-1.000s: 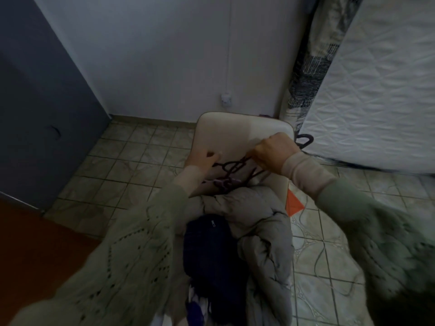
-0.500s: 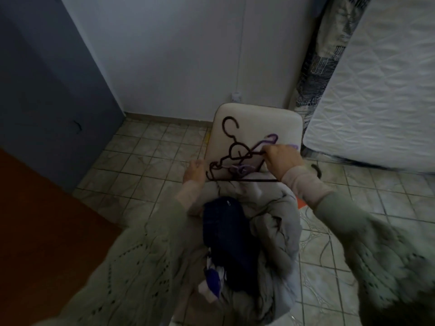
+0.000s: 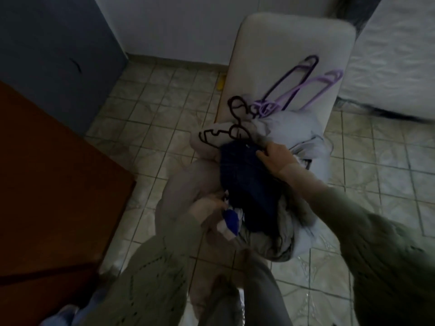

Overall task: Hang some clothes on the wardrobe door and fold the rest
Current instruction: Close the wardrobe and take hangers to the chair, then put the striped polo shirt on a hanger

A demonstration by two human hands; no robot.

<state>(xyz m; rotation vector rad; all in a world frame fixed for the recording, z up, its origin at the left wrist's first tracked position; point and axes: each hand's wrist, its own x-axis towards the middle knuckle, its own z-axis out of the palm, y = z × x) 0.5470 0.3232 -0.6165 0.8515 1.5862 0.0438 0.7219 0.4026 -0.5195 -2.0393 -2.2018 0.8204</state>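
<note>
The floor [image 3: 164, 118] was pale square tile with dark joints; a white wall [image 3: 176, 24] met it at twelve o'clock, a grey-blue wardrobe door [image 3: 54, 55] stood at ten o'clock, a reddish-brown panel [image 3: 47, 184] filled nine o'clock, and a quilted white mattress [image 3: 395, 62] leaned at two o'clock; a cream chair [image 3: 282, 55] carried the clothes pile [image 3: 294, 130] at centre; purple hangers [image 3: 303, 88] lay against the chair back, a dark hanger [image 3: 226, 132] on the pile's eleven o'clock edge; the right hand [image 3: 277, 158] rested on the navy garment [image 3: 249, 180], its grip half curled over the cloth; the left hand [image 3: 207, 205] sat at the pile's seven o'clock, too blurred to tell its grip.
</note>
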